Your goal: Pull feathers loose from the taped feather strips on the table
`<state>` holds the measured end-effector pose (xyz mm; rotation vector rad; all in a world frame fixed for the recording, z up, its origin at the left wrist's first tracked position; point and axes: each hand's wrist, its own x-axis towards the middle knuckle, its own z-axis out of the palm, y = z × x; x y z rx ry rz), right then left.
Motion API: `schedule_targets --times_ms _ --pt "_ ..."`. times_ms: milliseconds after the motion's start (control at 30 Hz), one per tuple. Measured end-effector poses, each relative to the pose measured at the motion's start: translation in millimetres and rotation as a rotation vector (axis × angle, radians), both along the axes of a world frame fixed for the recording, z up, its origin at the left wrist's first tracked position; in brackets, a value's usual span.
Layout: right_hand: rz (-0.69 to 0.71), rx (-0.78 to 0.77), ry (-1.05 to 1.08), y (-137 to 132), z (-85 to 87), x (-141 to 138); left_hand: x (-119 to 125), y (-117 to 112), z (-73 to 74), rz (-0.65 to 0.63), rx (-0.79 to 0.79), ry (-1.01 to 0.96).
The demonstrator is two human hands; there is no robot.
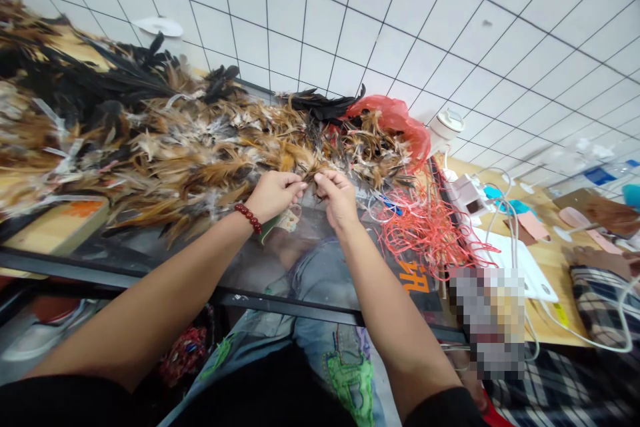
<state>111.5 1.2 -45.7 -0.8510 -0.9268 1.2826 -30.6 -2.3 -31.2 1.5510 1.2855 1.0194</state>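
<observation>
My left hand (pixel 275 195), with a dark red bead bracelet (pixel 247 217) at the wrist, has thumb and forefinger pinched together. Just to its right, my right hand (pixel 337 197) pinches in the same way. A small tuft of brown feathers (pixel 311 178) sits between the two sets of fingertips; how many are held is too small to tell. Behind the hands spreads a big heap of brown and golden feathers (pixel 200 140). Long black feathers (pixel 115 73) lie along its back. Below the left hand is a small greenish patterned piece (pixel 284 225), partly hidden.
A tangle of red cord (pixel 425 227) lies to the right, near a red plastic bag (pixel 400 123). Beyond stand a white lidded cup (pixel 446 127) and a white device with cables (pixel 517 260). The glossy dark tabletop (pixel 260 267) meets a tiled wall (pixel 330 13). Another person's plaid sleeve (pixel 600 303) shows at right.
</observation>
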Motion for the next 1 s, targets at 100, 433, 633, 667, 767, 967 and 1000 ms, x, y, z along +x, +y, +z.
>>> schedule_targets --times_ms 100,433,633,667,767,967,1000 --pt "0.064 -0.038 0.23 -1.2 10.6 6.7 -0.8 0.1 2.3 0.099 0.035 -0.017" --pt "0.103 -0.007 0.112 -0.9 9.6 7.0 -5.1 4.0 0.8 0.146 0.065 -0.062" --pt "-0.022 0.129 -0.121 2.6 4.3 10.4 -6.4 6.8 -0.2 0.187 0.048 -0.3" --pt "-0.049 0.17 -0.215 1.8 3.3 10.8 -8.0 8.0 3.1 0.251 0.037 -0.416" --pt "-0.024 0.325 -0.646 -5.7 0.0 6.4 -13.2 11.1 12.8 0.37 0.038 -0.651" --pt "0.053 0.509 -1.423 -21.2 -0.6 -6.9 -14.2 11.4 15.9 0.416 0.057 -0.712" --pt "0.051 0.506 -1.457 -20.4 -0.6 -5.7 -13.6 11.3 15.4 0.412 0.057 -0.709"
